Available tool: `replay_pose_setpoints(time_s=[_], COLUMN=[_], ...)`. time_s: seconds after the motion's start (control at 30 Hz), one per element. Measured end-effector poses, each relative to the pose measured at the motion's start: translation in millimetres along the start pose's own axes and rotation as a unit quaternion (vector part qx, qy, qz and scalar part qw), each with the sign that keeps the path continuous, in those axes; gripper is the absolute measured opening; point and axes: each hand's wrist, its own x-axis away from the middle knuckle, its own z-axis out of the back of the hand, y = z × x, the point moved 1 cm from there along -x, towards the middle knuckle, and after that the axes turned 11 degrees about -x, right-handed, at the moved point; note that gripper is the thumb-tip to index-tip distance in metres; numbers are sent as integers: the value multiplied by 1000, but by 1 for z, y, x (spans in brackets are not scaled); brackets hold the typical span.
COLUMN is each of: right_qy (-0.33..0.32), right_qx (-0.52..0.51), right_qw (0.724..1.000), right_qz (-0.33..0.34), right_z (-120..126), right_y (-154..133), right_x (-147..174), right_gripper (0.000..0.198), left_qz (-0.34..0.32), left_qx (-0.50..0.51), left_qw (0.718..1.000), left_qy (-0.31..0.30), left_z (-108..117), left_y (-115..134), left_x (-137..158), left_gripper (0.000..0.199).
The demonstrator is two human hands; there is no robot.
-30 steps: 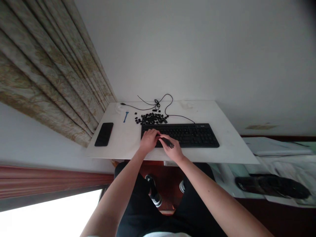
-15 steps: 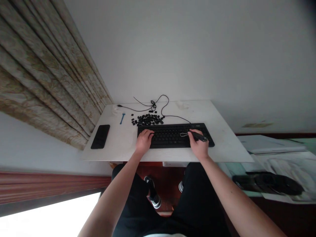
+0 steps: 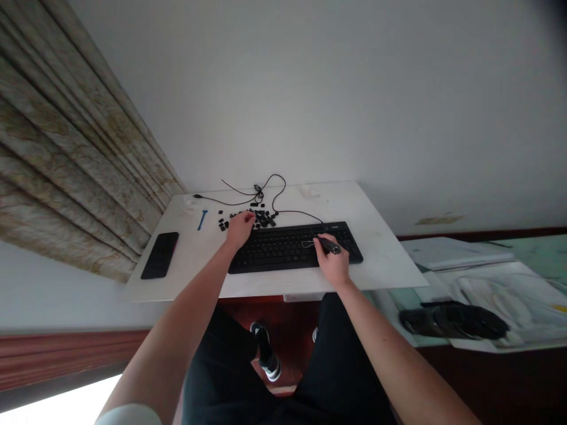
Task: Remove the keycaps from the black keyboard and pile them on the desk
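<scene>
The keyboard (image 3: 279,260) lies lengthwise along the near edge of the white table (image 3: 381,260). A small pale mark shows near its far right corner; neither this mark nor the key legends can be read. My right hand (image 3: 333,262) is closed on the black handle of a wire-loop tool (image 3: 331,245); the loop points left over the keys, contact undetermined. A dark phone (image 3: 160,255) lies by the table's left edge, near its near left corner. My left hand (image 3: 240,229) covers part of the loose keycaps (image 3: 266,219) beyond the keyboard, fingers bent; whether they grip one cannot be determined. A blue tool (image 3: 202,219) lies left of them. The cable (image 3: 296,212), bundled midway, lies toward the far edge.
</scene>
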Motion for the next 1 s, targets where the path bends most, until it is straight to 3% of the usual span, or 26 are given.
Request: replay_pose_setpoints(time_s=[0.2,0.33,0.57,0.77,1.0], right_qy=[-1,3,5,3,41], right_qx=[15,19,21,27,-12], right_qw=[1000,1000,999,999,997], right_qz=[-5,-13,-39,-40,-59], right_z=[1,1,1,0,4], right_y=[0,1,2,1,-6], right_x=[-1,-1,-1,-1,-7], right_gripper=[32,33,37,39,41], left_qz=[7,10,-99,-145,-180], left_qx=[-40,-93,-27,-19,-93], left_qw=[999,996,989,985,977], left_qy=[7,3,104,92,71], left_z=[-2,-4,-8,-17,-18], left_y=[-10,-20,-26,-32,-27], left_x=[-36,-34,28,85,98], left_gripper=[27,30,34,38,32])
